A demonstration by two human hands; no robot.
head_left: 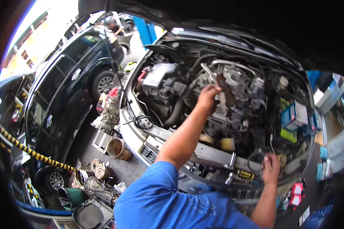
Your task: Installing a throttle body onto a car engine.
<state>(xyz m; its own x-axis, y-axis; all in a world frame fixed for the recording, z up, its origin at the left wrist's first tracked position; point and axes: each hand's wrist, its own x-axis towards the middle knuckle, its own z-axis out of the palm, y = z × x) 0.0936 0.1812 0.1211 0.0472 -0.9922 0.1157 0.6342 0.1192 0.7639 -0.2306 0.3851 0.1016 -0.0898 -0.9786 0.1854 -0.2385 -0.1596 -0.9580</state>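
My left hand point(208, 99) is closed on a dirty, rust-brown metal part point(226, 91), raised over the engine point(237, 76). A silver metal piece point(207, 71) shows just above that part. My right hand point(270, 166) has its fingers curled at the front edge of the engine bay, beside a thin dark hose loop point(253, 159); I cannot make out what is in it. Yellow-and-black tools point(245, 173) and silver socket tools point(229, 178) lie on the front panel point(206, 152) to the left of my right hand.
Boxes point(294, 116) sit on the engine bay's right side; the raised hood point(233, 17) hangs above. A dark car point(61, 95), metal buckets point(118, 149), gearbox parts point(107, 112) and a striped pole point(38, 154) are at left. Another person point(116, 28) is in the background.
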